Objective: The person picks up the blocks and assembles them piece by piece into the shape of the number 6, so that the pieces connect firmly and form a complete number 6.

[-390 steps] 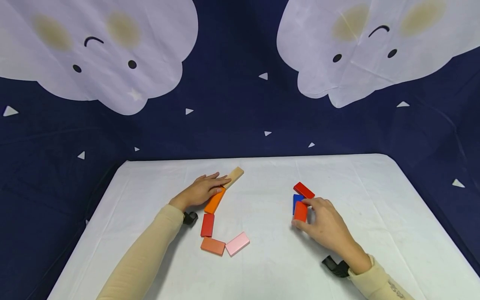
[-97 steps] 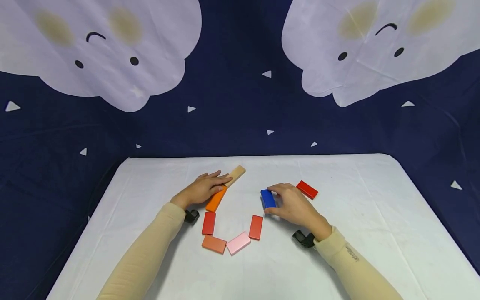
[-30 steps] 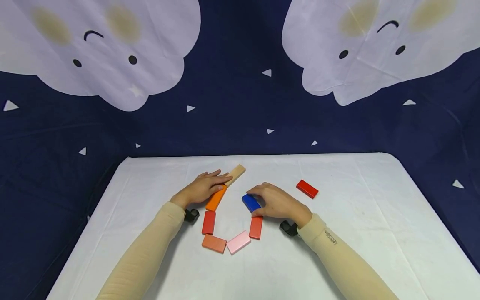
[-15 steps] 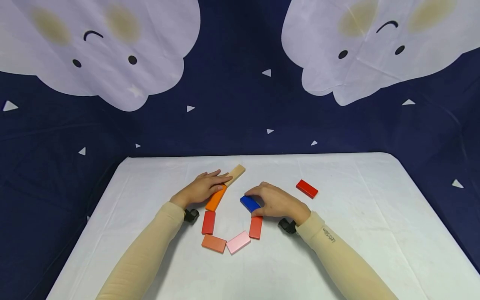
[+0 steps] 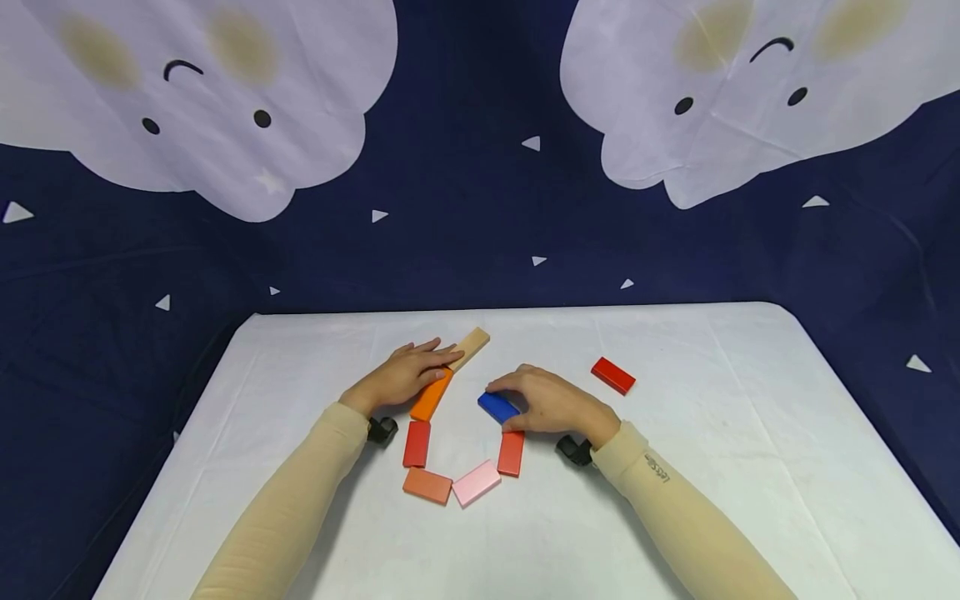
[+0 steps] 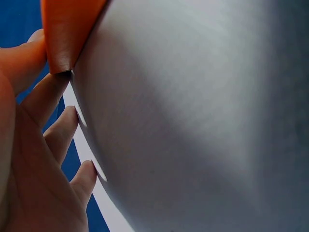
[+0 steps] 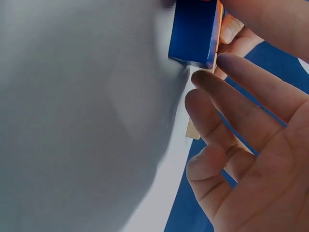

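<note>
In the head view my right hand [image 5: 551, 402] pinches a blue block [image 5: 498, 407] between thumb and fingers, at the top end of a red block [image 5: 511, 454]. The right wrist view shows the same blue block [image 7: 194, 34] close, its other fingers spread loosely below. My left hand [image 5: 401, 377] rests with extended fingers on a plain wooden block [image 5: 472, 345], its thumb at an orange block [image 5: 431, 396]. Seen from the left wrist, the orange block [image 6: 70, 34] stands by the thumb and index finger. Below it a second red block [image 5: 417, 443], a salmon block [image 5: 427, 486] and a pink block [image 5: 477, 483] continue the curve.
A separate red block [image 5: 613, 377] lies to the right, beyond my right hand. White cloth covers the table [image 5: 712, 467], and a dark blue curtain [image 5: 465, 167] with clouds hangs behind its far edge.
Since 13 seconds ago my right hand has set a red block beside the pink one, then brought the blue block left to its upper end. Lately the blue block has shifted only slightly. The left hand stays put.
</note>
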The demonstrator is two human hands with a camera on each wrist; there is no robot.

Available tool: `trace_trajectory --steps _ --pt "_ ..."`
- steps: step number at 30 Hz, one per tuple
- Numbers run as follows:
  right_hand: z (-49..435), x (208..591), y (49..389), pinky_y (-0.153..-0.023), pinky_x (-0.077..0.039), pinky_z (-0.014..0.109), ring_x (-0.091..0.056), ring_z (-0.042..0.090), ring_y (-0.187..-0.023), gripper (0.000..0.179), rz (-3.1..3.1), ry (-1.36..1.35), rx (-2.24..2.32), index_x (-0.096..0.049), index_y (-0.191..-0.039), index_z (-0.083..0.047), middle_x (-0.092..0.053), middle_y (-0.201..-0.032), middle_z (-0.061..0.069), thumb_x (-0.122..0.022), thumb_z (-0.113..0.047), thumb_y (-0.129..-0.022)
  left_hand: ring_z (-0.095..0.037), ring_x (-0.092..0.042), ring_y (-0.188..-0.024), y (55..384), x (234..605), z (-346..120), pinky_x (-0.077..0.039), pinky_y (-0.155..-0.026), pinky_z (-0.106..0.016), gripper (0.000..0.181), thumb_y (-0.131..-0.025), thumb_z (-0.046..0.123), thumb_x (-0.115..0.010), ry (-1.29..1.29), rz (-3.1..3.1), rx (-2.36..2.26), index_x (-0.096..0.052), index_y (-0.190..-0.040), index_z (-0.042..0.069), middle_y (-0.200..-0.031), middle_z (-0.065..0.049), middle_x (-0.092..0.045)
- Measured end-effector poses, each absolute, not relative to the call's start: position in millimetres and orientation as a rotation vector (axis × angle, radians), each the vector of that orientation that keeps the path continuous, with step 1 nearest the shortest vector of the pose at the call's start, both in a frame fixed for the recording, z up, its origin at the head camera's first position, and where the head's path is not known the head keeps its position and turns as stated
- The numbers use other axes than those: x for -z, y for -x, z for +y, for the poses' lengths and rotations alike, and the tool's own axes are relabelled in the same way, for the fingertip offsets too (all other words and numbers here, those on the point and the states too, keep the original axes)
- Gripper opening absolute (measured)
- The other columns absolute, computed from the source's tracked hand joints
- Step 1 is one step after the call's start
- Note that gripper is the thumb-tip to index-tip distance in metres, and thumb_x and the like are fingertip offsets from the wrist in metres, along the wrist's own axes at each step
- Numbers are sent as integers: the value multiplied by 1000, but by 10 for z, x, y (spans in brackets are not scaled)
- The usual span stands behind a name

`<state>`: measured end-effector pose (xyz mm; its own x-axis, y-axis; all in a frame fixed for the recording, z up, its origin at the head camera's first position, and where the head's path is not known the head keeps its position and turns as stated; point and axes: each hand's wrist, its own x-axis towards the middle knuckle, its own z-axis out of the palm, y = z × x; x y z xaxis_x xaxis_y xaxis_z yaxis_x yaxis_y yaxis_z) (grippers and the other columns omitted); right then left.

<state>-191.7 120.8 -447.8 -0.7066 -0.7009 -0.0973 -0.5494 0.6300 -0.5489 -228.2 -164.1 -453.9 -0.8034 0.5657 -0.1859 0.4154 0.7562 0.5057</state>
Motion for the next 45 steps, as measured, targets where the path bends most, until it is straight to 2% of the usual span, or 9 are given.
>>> trace_trajectory --steps 12,18,23,32,45 --pt "1317 4474 1872 -107 -44 45 -54 21 -124 49 2605 1025 877 -66 -133 -11 -64 -134 -1 -77 -31 -89 -31 -22 -152 2282 4544 -1644 -9 -121 -59 47 -108 25 -47 -765 2633 -633 -44 -154 23 -159 -3 -39" --pt "1484 4409 1819 -104 -45 49 -56 22 -121 50 2676 996 941 -65 -133 -11 -64 -132 -1 -77 -31 -89 -28 -20 -152 2297 4545 -1639 -8 -122 -57 46 -108 25 -47 -727 2632 -628 -44 -154 24 -159 -1 -38" --pt "1650 4386 1786 -100 -47 47 -57 19 -116 49 2723 904 968 -65 -133 -13 -64 -130 -3 -77 -30 -89 -29 -21 -152 2305 4558 -1641 -8 -122 -57 46 -108 25 -47 -735 2631 -639 -44 -154 24 -159 -2 -39" --pt "2006 4451 1773 -94 -49 45 -58 20 -111 54 2805 852 982 -63 -137 -11 -64 -131 0 -80 -25 -87 -31 -22 -152 2271 4537 -1639 -10 -121 -58 46 -108 24 -47 -752 2632 -636 -44 -154 23 -159 -4 -39" --pt "2448 4526 1770 -96 -45 50 -55 28 -113 65 2937 682 897 -55 -143 -9 -64 -128 12 -81 -25 -86 -31 -23 -151 2266 4539 -1635 -9 -121 -58 47 -107 24 -48 -751 2637 -648 -45 -154 23 -159 -4 -39"
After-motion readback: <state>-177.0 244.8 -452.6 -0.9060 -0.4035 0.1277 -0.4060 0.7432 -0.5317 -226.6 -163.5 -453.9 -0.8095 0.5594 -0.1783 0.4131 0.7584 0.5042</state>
